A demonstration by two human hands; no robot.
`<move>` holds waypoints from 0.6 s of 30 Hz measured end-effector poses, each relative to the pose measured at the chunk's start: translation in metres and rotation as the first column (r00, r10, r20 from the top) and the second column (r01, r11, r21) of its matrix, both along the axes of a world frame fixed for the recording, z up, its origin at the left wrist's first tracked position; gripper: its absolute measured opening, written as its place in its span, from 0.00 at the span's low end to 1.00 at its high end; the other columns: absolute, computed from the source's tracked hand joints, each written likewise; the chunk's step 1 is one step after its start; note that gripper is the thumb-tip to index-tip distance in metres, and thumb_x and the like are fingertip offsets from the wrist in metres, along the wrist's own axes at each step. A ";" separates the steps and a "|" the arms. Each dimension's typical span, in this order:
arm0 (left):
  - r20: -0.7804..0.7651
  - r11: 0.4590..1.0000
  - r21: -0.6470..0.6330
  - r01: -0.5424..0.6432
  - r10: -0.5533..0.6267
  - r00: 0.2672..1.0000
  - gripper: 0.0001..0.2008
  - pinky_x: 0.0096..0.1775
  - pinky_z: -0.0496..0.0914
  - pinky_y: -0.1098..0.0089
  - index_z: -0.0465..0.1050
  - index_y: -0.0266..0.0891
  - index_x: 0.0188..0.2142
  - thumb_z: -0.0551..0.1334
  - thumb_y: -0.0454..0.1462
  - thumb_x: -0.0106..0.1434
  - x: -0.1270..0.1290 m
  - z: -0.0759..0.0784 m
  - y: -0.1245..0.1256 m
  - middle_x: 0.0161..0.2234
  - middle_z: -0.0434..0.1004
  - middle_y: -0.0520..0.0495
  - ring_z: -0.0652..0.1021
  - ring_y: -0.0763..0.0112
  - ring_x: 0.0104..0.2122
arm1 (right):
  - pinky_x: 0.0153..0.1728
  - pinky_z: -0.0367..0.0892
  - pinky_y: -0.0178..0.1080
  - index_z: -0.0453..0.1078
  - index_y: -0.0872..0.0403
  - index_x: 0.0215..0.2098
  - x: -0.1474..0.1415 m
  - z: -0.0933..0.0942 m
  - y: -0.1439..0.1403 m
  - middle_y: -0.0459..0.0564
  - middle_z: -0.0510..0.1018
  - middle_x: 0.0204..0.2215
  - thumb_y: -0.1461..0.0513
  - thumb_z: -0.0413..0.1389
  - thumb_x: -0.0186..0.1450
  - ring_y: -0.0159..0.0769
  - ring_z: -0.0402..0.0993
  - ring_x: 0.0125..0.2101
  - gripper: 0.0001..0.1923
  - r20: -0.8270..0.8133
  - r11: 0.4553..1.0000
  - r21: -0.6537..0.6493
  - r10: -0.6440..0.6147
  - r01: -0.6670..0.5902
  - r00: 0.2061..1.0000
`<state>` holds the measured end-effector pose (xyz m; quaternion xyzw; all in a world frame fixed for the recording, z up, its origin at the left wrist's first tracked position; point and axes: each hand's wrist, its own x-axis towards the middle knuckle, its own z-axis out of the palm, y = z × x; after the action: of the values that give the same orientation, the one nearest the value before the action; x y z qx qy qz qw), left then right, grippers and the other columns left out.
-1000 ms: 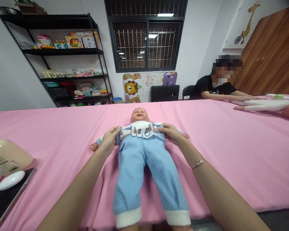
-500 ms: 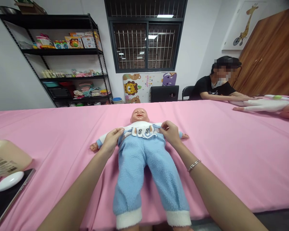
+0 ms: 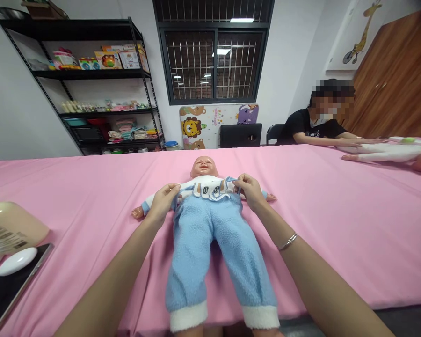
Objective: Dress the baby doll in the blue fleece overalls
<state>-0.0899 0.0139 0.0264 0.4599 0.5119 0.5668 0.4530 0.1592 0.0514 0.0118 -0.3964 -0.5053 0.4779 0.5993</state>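
Now both hands pinch the doll's top at its waist, on the pink-covered table.

Leftmost, a beige plastic bottle lies beside a white oval case resting on a dark flat tablet. The left hand is closed on the hem of the white-and-blue striped top at the doll's side. The smiling plastic baby doll lies on its back mid-table on the pink tablecloth, in fluffy light-blue fleece trousers. The right hand, a second ago flat at the doll's flank, has shifted inward and its fingertips now pinch the top's edge above the waistband, which looks like clothing being adjusted. Far right, another person's forearm rests near a second doll.
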 end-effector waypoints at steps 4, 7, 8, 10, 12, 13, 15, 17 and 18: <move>0.208 0.999 0.023 -0.036 0.030 0.978 0.17 0.25 0.64 0.77 0.66 0.38 0.30 0.68 0.43 0.43 -0.009 0.008 0.001 0.21 0.67 0.56 0.69 0.79 0.21 | 0.20 0.55 0.30 0.61 0.54 0.21 0.006 0.005 -0.002 0.40 0.65 0.16 0.63 0.61 0.46 0.25 0.60 0.19 0.11 -0.211 0.958 -0.130 0.226 -0.257 0.951; 0.258 0.998 0.057 0.037 -0.051 0.965 0.18 0.25 0.66 0.77 0.62 0.40 0.28 0.69 0.41 0.42 -0.011 0.012 -0.001 0.23 0.67 0.57 0.69 0.79 0.22 | 0.20 0.56 0.28 0.63 0.54 0.25 0.011 0.009 -0.002 0.37 0.61 0.15 0.65 0.64 0.44 0.22 0.57 0.18 0.14 -0.394 0.940 -0.093 0.267 -0.327 0.880; 0.202 0.996 0.064 0.061 -0.072 0.977 0.18 0.25 0.65 0.77 0.61 0.40 0.28 0.69 0.40 0.42 -0.011 0.011 -0.001 0.24 0.68 0.57 0.69 0.79 0.22 | 0.18 0.54 0.27 0.62 0.53 0.25 0.012 0.010 -0.001 0.36 0.59 0.14 0.66 0.64 0.44 0.21 0.54 0.17 0.15 -0.440 0.946 -0.068 0.256 -0.317 0.860; 0.024 0.992 0.073 0.104 -0.106 0.994 0.17 0.25 0.64 0.76 0.63 0.40 0.29 0.68 0.40 0.43 -0.010 0.008 -0.002 0.24 0.69 0.56 0.69 0.77 0.22 | 0.16 0.52 0.27 0.62 0.52 0.26 0.016 0.009 0.002 0.35 0.58 0.14 0.65 0.65 0.44 0.20 0.52 0.16 0.16 -0.470 0.965 -0.029 0.218 -0.262 0.855; -0.159 0.986 0.051 0.157 -0.147 0.976 0.17 0.25 0.64 0.75 0.66 0.39 0.32 0.67 0.41 0.45 -0.010 0.002 -0.001 0.24 0.70 0.54 0.70 0.75 0.23 | 0.17 0.53 0.28 0.64 0.51 0.29 0.021 0.006 0.006 0.36 0.62 0.16 0.63 0.66 0.44 0.21 0.55 0.17 0.17 -0.384 0.978 -0.025 0.181 -0.206 0.905; -0.229 0.981 0.026 0.193 -0.182 0.956 0.16 0.25 0.63 0.75 0.67 0.38 0.34 0.67 0.42 0.47 -0.011 -0.001 -0.001 0.25 0.70 0.53 0.70 0.75 0.24 | 0.17 0.54 0.28 0.65 0.51 0.31 0.023 0.003 0.007 0.37 0.64 0.18 0.60 0.66 0.45 0.23 0.57 0.18 0.17 -0.281 0.981 -0.045 0.171 -0.191 0.944; -0.314 0.963 -0.060 0.264 -0.270 0.910 0.14 0.25 0.62 0.75 0.70 0.37 0.30 0.65 0.44 0.49 -0.013 -0.004 0.000 0.23 0.70 0.52 0.69 0.74 0.23 | 0.17 0.52 0.30 0.67 0.53 0.29 0.027 -0.004 0.009 0.39 0.66 0.18 0.55 0.64 0.47 0.24 0.58 0.18 0.16 0.028 0.975 -0.107 0.200 -0.196 0.979; -0.342 0.935 -0.140 0.326 -0.354 0.870 0.12 0.25 0.61 0.74 0.70 0.36 0.24 0.64 0.44 0.50 -0.017 -0.003 -0.001 0.22 0.69 0.51 0.68 0.73 0.23 | 0.16 0.51 0.32 0.67 0.55 0.21 0.029 -0.011 0.010 0.40 0.64 0.14 0.50 0.62 0.48 0.25 0.55 0.16 0.17 0.332 0.960 -0.185 0.262 -0.210 0.906; -0.339 0.916 -0.166 0.365 -0.400 0.851 0.11 0.26 0.62 0.74 0.70 0.37 0.22 0.64 0.43 0.50 -0.019 -0.001 -0.003 0.23 0.70 0.50 0.69 0.71 0.25 | 0.17 0.52 0.33 0.65 0.55 0.17 0.030 -0.014 0.010 0.41 0.63 0.12 0.49 0.61 0.49 0.25 0.54 0.16 0.19 0.428 0.954 -0.220 0.283 -0.205 0.858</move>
<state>-0.1091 0.0114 0.0254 0.6279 0.5117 0.3445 0.4747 0.1888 0.0619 -0.0025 -0.4784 -0.6358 0.4846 0.3633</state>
